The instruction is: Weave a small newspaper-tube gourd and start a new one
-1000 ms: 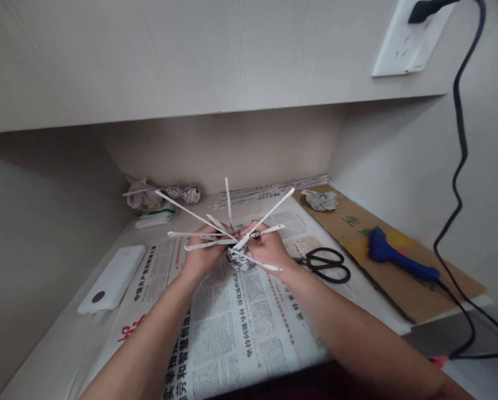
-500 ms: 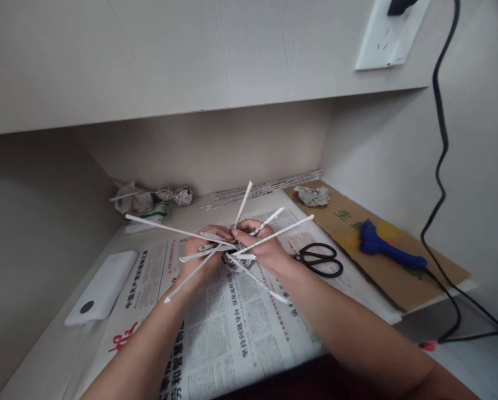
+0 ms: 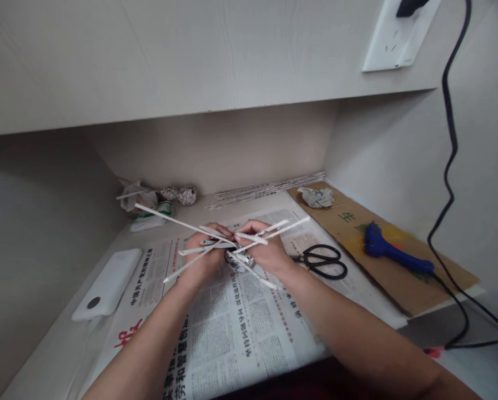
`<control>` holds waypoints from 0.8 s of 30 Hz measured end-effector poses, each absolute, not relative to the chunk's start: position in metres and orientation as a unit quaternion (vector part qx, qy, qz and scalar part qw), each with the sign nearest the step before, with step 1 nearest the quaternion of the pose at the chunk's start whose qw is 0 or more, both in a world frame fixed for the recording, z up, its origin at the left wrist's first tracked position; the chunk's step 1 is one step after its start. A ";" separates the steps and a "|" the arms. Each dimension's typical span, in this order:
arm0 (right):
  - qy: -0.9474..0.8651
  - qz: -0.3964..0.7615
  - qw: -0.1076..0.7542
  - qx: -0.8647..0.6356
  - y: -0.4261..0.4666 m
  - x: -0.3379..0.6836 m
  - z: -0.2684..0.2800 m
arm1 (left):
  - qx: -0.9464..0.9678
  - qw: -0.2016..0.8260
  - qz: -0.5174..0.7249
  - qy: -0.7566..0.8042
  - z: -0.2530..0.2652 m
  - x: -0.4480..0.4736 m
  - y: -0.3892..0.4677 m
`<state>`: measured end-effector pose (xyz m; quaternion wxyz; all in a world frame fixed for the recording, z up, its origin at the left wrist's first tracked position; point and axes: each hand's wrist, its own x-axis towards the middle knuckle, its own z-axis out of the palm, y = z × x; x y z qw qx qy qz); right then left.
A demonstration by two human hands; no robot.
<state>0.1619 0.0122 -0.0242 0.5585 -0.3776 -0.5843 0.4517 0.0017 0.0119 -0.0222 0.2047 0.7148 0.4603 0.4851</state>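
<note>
Between my two hands is a small woven piece (image 3: 241, 261) of rolled newspaper, with several white paper strips (image 3: 177, 220) sticking out around it. My left hand (image 3: 207, 250) is closed around its left side. On the far right side my right hand (image 3: 262, 244) grips it, fingertips pinched at the far rim close to the left fingers. One short paper strip (image 3: 252, 239) lies folded down across the right fingers. Much of the woven body is hidden by the hands and strips. Black-handled scissors (image 3: 321, 261) lie just right of my right wrist.
Newspaper sheets (image 3: 232, 328) cover the table. A blue glue gun (image 3: 394, 253) and a crumpled paper (image 3: 316, 198) rest on cardboard (image 3: 419, 291) at right. Paper rods (image 3: 265, 190) lie along the back. A white power bank (image 3: 107, 283) is at left. A black cord (image 3: 446, 144) hangs at right.
The strip that stood up at the far side is now bent down to the right across my right hand. Both hands keep their hold. The whole view has shifted slightly.
</note>
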 end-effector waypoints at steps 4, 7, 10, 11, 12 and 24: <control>-0.628 0.436 0.542 -0.349 0.007 0.167 -0.019 | 0.703 0.199 0.479 0.487 -0.020 0.003 0.010; -0.642 0.443 0.530 -0.332 0.007 0.169 -0.018 | 0.693 0.200 0.486 0.493 -0.018 0.004 0.009; -0.640 0.452 0.522 -0.337 0.008 0.169 -0.019 | 0.689 0.216 0.488 0.490 -0.018 0.003 0.010; -0.638 0.453 0.520 -0.343 0.009 0.168 -0.019 | 0.691 0.212 0.486 0.491 -0.019 0.003 0.010; -0.632 0.455 0.520 -0.351 0.011 0.168 -0.020 | 0.696 0.204 0.481 0.493 -0.019 0.002 0.011; -0.655 0.353 0.498 -0.446 0.017 0.171 -0.022 | 0.666 0.203 0.468 0.545 -0.017 0.005 0.007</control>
